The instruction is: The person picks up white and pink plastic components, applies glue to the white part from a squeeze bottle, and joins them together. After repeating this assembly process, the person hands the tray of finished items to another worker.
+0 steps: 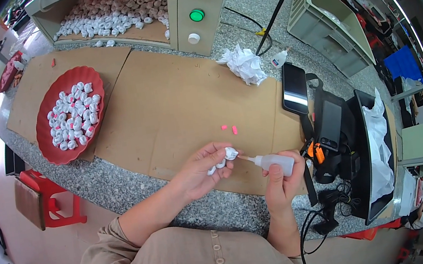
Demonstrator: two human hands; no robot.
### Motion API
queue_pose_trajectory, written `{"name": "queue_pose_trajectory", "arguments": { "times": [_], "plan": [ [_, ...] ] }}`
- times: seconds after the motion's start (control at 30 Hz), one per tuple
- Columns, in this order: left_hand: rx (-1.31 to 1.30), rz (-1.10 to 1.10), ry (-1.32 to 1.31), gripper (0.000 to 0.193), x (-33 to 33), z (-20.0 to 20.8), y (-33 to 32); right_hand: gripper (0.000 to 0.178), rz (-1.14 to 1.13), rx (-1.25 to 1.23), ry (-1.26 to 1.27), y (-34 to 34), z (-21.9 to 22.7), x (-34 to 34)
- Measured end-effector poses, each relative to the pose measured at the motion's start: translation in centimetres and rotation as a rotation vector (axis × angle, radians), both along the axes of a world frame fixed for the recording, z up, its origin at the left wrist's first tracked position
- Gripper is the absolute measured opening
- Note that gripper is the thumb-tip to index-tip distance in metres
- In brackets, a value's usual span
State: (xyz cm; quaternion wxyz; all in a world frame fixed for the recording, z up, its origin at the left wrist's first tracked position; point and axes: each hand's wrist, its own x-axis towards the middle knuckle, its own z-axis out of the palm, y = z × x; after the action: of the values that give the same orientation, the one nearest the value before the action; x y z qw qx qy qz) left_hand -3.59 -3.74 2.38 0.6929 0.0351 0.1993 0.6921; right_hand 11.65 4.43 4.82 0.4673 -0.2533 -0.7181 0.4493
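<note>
White, small, rounded pieces (231, 153) are being pinched in the person's left hand (199, 172) at the frame's lower centre, while the right hand (287, 183), apart from it, is gripping a translucent plastic squeeze bottle (274, 164) whose thin nozzle (248, 158) is pointing left, close to them.

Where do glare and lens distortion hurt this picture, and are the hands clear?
Head view: a bright reflection crosses the black phone; the near edge of the granite table bows, and the corners are black. Head view, lower middle: the left hand, right hand and squeeze bottle look fairly sharp.
</note>
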Motion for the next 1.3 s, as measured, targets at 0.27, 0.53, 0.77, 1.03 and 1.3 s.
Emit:
{"name": "queue_pose_trajectory", "arguments": {
  "times": [0.27,0.53,0.77,1.03,1.3],
  "plan": [
    [0.007,0.018,-0.018,0.017,0.1,-0.4,0.0,0.029,-0.005,0.057,-0.006,-0.1,-0.2,0.1],
    [0.039,0.035,-0.005,0.019,0.2,-0.5,0.0,0.030,-0.014,0.141,-0.061,-0.6,0.5,-0.1],
    [0.010,0.044,0.030,0.018,0.2,-0.5,0.1,0.028,-0.031,0.363,-0.109,-0.5,0.9,-0.1],
    [0.010,0.049,0.037,0.017,0.2,-0.4,0.1,0.031,-0.041,0.422,-0.132,-0.3,1.2,0.1],
    [0.002,0.042,0.028,0.017,0.1,-0.4,0.0,0.028,-0.033,0.262,-0.087,-0.4,1.1,0.1]
  ]
}}
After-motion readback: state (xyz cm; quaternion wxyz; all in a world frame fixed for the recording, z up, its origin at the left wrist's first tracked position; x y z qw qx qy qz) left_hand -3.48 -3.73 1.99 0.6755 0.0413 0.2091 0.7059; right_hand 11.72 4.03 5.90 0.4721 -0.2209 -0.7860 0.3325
